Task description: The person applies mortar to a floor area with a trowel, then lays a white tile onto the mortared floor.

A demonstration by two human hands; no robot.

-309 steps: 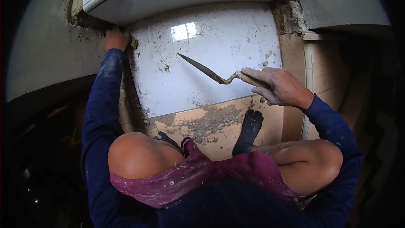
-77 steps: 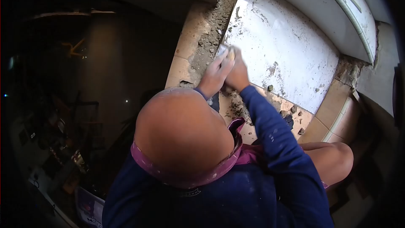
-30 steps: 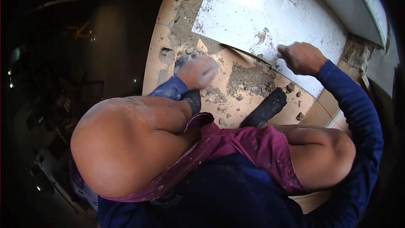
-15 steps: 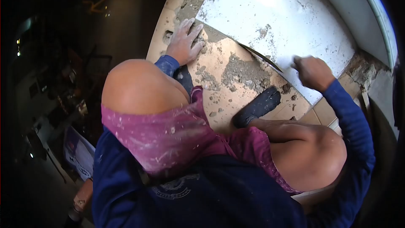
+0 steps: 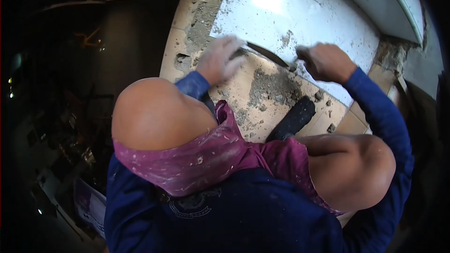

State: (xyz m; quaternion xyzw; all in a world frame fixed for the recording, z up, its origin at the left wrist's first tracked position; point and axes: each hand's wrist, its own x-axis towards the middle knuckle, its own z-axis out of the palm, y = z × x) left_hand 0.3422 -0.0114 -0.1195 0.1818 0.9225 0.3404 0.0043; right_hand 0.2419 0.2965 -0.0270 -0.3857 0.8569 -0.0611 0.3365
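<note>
My left hand [image 5: 219, 62] is blurred over the tile edge, thumb and fingers apart; a grey patch shows between them, too smeared to identify. My right hand [image 5: 328, 61] is closed at the lower edge of a white slab [image 5: 323, 23]. From its fingertips a thin dark blade [image 5: 268, 54], seen nearly edge-on, reaches left toward my left hand. The handle is hidden in my fist. Crumbled grey mortar [image 5: 269, 86] lies on the beige tiles [image 5: 253, 112] below the blade.
A dark-covered foot [image 5: 295, 117] rests on the tiles beside loose lumps. A hole [image 5: 183, 61] shows in the tiles at the left. Along the upper right runs a pale raised edge [image 5: 398, 0]. Dark clutter [image 5: 70, 136] fills the left side.
My right hand and the blade have moved left and slightly up. My left hand has shifted right and down, toward the blade's tip. The whole view has tilted a little.
</note>
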